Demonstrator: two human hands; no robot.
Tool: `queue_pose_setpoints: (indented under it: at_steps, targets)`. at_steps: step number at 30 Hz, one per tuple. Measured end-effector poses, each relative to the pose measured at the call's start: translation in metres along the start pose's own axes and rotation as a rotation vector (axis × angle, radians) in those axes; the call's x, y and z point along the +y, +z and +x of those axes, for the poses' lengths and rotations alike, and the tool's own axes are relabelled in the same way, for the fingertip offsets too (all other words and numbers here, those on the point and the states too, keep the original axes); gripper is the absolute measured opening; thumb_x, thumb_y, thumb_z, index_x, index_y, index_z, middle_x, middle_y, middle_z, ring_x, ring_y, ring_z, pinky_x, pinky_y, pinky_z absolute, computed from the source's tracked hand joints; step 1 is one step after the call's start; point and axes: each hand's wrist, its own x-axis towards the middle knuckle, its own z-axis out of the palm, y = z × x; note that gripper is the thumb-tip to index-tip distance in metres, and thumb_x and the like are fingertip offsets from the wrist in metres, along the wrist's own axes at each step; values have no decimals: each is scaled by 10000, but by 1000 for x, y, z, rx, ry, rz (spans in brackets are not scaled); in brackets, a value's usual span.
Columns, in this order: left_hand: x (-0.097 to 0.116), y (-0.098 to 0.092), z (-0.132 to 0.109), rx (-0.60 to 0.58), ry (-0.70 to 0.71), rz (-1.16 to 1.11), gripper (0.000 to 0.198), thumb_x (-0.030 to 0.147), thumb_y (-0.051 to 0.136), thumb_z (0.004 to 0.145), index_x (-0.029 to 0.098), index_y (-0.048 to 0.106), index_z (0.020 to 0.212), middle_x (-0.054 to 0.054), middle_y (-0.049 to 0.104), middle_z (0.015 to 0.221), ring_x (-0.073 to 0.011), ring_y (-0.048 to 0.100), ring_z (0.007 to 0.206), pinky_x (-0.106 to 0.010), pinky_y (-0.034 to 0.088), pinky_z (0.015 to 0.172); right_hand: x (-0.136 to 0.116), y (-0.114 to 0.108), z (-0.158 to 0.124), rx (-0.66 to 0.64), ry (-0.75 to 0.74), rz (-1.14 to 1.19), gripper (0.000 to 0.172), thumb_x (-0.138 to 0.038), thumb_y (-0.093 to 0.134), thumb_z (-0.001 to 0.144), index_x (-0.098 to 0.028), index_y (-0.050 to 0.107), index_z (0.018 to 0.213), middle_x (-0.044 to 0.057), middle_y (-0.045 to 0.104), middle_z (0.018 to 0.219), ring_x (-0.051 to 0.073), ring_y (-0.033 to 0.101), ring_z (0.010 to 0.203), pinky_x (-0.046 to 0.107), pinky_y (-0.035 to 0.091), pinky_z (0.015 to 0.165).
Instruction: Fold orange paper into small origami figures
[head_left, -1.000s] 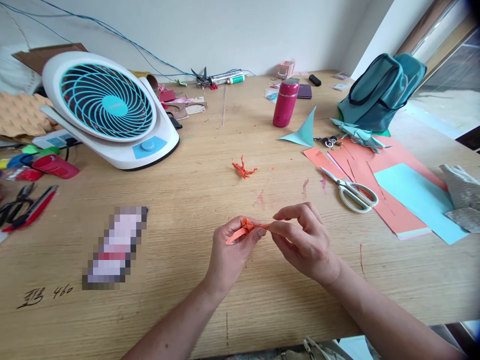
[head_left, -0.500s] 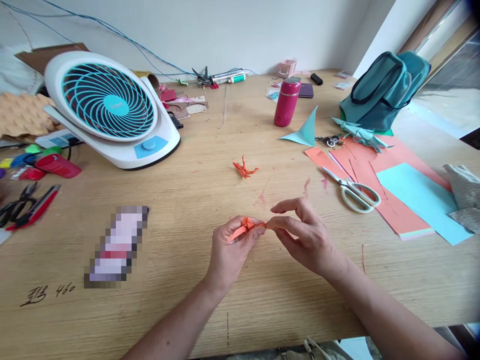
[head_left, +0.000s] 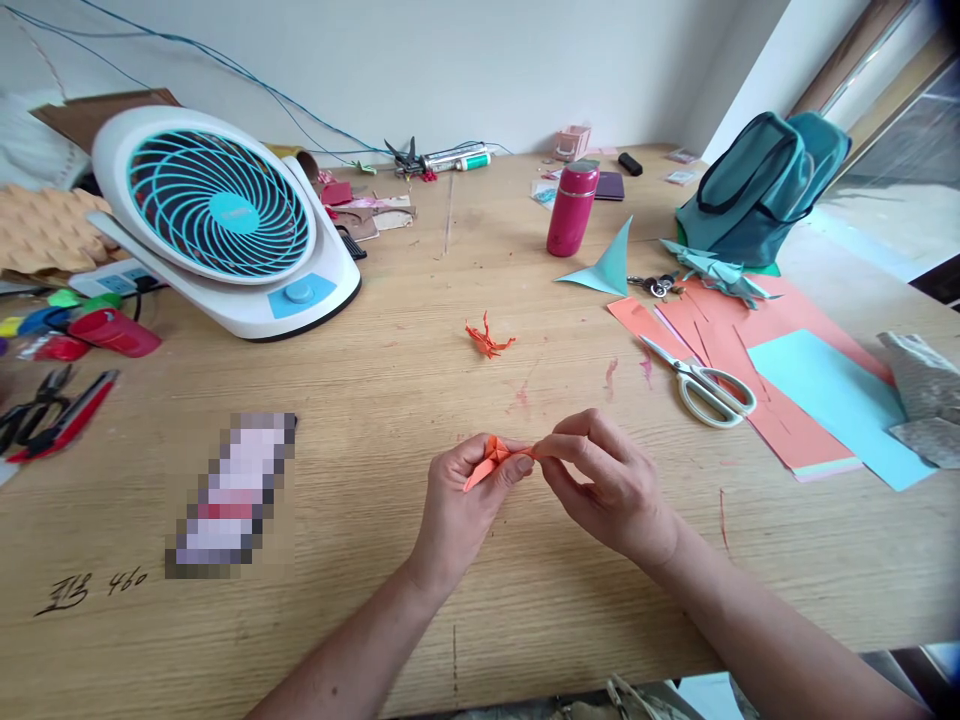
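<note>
Near the front middle of the table, a small piece of folded orange paper (head_left: 493, 455) is pinched between the thumb and fingers of my left hand (head_left: 469, 500). Its pointed flap sticks out toward the lower left. My right hand (head_left: 607, 485) pinches the thin right end of the same paper, with the fingertips of both hands close together. Part of the paper is hidden by my fingers. Beyond my hands lies a small crumpled-looking orange origami figure (head_left: 489, 336) with thin spiky limbs.
White-handled scissors (head_left: 709, 390) rest by orange and blue paper sheets (head_left: 832, 400) on the right. A pink bottle (head_left: 572, 210), a folded blue paper (head_left: 606, 264) and a teal bag (head_left: 742, 190) stand behind. At left are a fan (head_left: 225, 220), a blurred-out rectangular object (head_left: 232, 490) and pliers (head_left: 37, 410).
My right fingers have curled down closer, the raised index finger now meeting the paper's right end. The orange paper has tilted slightly in my left hand.
</note>
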Motion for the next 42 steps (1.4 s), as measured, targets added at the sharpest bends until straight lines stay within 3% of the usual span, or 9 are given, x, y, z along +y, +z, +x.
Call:
queue_pose_setpoints:
  at_steps: [4, 9, 15, 20, 35, 42]
  targets:
    - [-3, 1, 0, 0, -12, -43, 175, 342, 754, 849, 177, 744, 792, -7, 702, 739, -129, 620, 734, -233, 512, 711, -3, 5, 1, 34, 33, 32, 206, -17, 585, 892, -193, 614, 995, 60, 596, 876, 166, 588, 769, 300, 485, 659]
    - [-3, 1, 0, 35, 17, -33, 114, 295, 754, 846, 188, 746, 807, 1, 709, 750, -127, 630, 741, -230, 511, 725, -2, 5, 3, -43, 132, 207, 207, -27, 536, 912, -207, 612, 981, 48, 612, 895, 159, 606, 804, 291, 490, 697]
    - [1, -3, 2, 70, 217, 211, 72, 228, 711, 874, 177, 742, 834, -19, 726, 794, -132, 645, 721, -233, 499, 682, 3, -3, 5, -209, 562, 714, 50, -234, 607, 948, -209, 649, 959, 33, 668, 906, 154, 636, 848, 289, 503, 775]
    - [1, -4, 1, 50, 403, 315, 27, 161, 713, 875, 182, 730, 875, -19, 727, 823, -125, 665, 741, -225, 505, 687, 4, -2, 11, -164, 803, 954, 200, -373, 729, 854, -188, 655, 871, -7, 611, 755, 106, 544, 676, 242, 451, 640]
    - [-8, -8, 2, -38, 610, 613, 92, 125, 662, 910, 183, 697, 973, -29, 720, 831, -132, 646, 740, -272, 506, 752, 9, 10, 5, -197, 859, 841, 280, -299, 700, 786, -205, 530, 988, -46, 542, 727, 106, 469, 633, 252, 356, 575]
    - [-2, -9, 4, -81, 635, 617, 132, 106, 647, 913, 195, 693, 998, -27, 741, 856, -132, 671, 767, -288, 517, 817, 9, 5, 6, -252, 984, 974, 350, -309, 700, 768, -202, 523, 1050, -51, 535, 711, 100, 416, 613, 239, 303, 535]
